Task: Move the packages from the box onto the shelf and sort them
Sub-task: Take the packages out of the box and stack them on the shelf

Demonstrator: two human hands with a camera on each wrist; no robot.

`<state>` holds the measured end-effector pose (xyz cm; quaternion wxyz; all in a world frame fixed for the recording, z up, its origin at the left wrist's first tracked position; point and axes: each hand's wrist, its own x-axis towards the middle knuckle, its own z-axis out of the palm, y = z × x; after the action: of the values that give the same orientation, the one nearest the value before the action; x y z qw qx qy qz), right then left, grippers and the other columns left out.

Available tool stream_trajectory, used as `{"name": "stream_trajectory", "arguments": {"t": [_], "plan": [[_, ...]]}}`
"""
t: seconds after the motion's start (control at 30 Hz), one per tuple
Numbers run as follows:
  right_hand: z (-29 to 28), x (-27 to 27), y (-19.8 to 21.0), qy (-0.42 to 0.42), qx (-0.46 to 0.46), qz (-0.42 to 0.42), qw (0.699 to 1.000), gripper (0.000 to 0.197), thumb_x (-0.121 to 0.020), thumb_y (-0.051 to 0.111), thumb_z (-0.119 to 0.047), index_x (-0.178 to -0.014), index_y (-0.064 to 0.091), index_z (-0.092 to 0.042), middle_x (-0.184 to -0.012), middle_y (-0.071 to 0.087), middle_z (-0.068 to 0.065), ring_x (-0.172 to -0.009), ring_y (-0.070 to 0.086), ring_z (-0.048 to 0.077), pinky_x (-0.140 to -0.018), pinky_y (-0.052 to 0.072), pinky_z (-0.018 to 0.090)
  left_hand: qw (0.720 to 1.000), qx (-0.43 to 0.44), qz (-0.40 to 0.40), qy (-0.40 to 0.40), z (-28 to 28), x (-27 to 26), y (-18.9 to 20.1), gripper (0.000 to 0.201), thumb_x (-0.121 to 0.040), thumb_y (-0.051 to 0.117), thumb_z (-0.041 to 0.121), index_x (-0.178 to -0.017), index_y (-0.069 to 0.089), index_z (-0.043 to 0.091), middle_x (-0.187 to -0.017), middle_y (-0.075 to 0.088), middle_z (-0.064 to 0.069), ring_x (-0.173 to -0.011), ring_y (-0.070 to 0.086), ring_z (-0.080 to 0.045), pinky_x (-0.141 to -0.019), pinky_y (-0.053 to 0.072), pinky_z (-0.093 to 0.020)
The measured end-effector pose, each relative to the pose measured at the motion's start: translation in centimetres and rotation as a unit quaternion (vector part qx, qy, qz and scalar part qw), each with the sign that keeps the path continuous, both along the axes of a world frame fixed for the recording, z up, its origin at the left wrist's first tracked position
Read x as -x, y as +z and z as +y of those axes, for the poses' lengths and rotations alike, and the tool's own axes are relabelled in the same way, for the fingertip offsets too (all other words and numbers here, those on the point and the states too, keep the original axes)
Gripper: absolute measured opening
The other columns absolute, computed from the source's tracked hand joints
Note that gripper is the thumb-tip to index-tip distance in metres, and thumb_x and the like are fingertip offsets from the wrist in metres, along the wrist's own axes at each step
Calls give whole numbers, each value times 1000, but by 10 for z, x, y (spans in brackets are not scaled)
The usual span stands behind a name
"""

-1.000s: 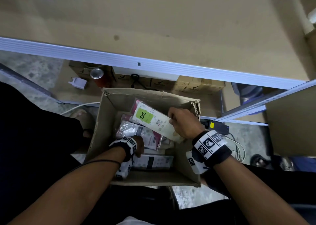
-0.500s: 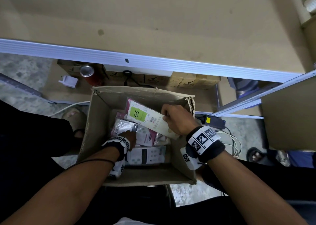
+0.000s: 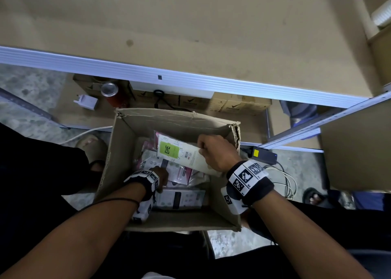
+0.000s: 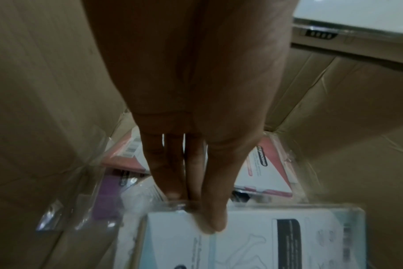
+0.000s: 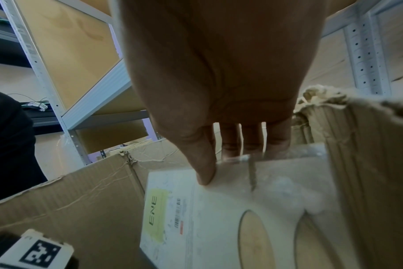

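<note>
An open cardboard box [image 3: 120, 151] stands on the floor below me, with several flat plastic-wrapped packages inside. My right hand [image 3: 213, 151] pinches the edge of a white package with a green label [image 3: 179, 153] [image 5: 196, 218], thumb on top and fingers behind, tilted above the others. My left hand [image 3: 159, 176] is deep in the box and pinches the top edge of a white-and-blue package [image 3: 179, 199] [image 4: 253, 236] lying by the near wall. Pink and white packages [image 4: 265, 171] lie beneath. The empty wooden shelf [image 3: 190, 35] runs across above the box.
On the lower shelf behind the box are a red can [image 3: 110, 92], a white plug adapter [image 3: 87, 103] and brown cartons [image 3: 239, 105]. A black power brick with cables [image 3: 264, 153] lies to the right. A metal shelf upright [image 3: 317, 124] slants at right.
My left hand has shifted from the pink packages toward the white-and-blue package at the near wall. The right hand still holds the green-labelled package in much the same place.
</note>
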<state>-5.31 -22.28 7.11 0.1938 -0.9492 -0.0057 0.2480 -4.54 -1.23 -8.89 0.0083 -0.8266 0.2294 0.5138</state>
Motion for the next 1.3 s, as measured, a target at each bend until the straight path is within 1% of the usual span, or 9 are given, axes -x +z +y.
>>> {"name": "stream_trajectory", "arguments": {"t": [0.13, 0.33, 0.53, 0.67, 0.8, 0.97, 1.1, 1.2, 1.3], "plan": [[4, -5, 4, 14, 18, -30, 999, 8, -94, 56, -21, -87, 54, -22, -98, 63, 2, -81, 59, 24, -67, 48, 36, 999, 11, -12, 33, 2, -1, 9, 48, -80, 81, 21, -124, 66, 7, -132, 62, -14, -122, 59, -30, -103, 49, -36], [20, -14, 17, 40, 45, -79, 995, 1, -94, 55, -17, -94, 55, -18, -104, 63, 5, -92, 60, 26, -79, 54, 46, 999, 43, -25, 3, 1, -12, 45, 27, -74, 85, 17, -99, 79, 7, -111, 74, -12, -107, 68, -27, -97, 54, -37], [37, -28, 32, 66, 80, -132, 986, 7, -91, 57, -11, -92, 53, -17, -105, 62, 7, -94, 60, 27, -68, 40, 34, 992, 79, -92, -28, 0, -18, 93, 21, -70, 85, 22, -89, 81, 12, -96, 78, -5, -91, 72, -21, -85, 58, -33], [47, -33, 50, 70, 96, -156, 980, 9, -89, 58, -11, -92, 55, -19, -105, 64, 7, -96, 62, 30, -74, 45, 36, 987, 126, -95, -6, 2, -24, 133, 9, -78, 77, 11, -85, 82, 11, -91, 79, -4, -84, 70, -18, -82, 57, -28], [49, -29, 72, 44, 114, -190, 974, 12, -89, 59, -12, -100, 62, -17, -106, 66, 6, -96, 64, 30, -78, 49, 38, 979, 169, -118, 6, 6, -29, 179, 11, -78, 74, 3, -86, 81, 7, -91, 79, -6, -90, 72, -19, -85, 57, -31], [34, -18, 105, 5, 98, -175, 980, 13, -88, 54, -9, -84, 56, -21, -96, 65, 3, -85, 63, 27, -70, 52, 36, 951, 246, -186, 15, 18, -38, 238, 6, -79, 77, 9, -81, 81, 13, -86, 77, 1, -75, 66, -10, -62, 43, -14], [21, -4, 141, -16, 107, -182, 977, 10, -89, 55, -14, -87, 60, -22, -101, 66, 2, -94, 61, 26, -86, 51, 40, 929, 295, -222, 8, 27, -43, 284, 6, -82, 77, 18, -77, 76, 21, -84, 75, 10, -76, 66, -4, -87, 41, -21], [11, 5, 173, -37, 104, -208, 972, 11, -88, 56, -17, -94, 65, -19, -104, 67, 6, -94, 63, 30, -81, 53, 36, 915, 335, -225, 15, 35, -49, 314, 10, -83, 76, 14, -77, 75, 22, -82, 73, 13, -71, 62, 5, -76, 46, -21], [2, 13, 204, -32, 105, -231, 967, 13, -89, 58, -14, -98, 66, -16, -107, 68, 9, -99, 62, 31, -82, 50, 34, 905, 355, -233, 27, 43, -59, 346, 14, -83, 77, 15, -75, 73, 26, -85, 75, 7, -75, 64, -2, -74, 49, -25]]}}
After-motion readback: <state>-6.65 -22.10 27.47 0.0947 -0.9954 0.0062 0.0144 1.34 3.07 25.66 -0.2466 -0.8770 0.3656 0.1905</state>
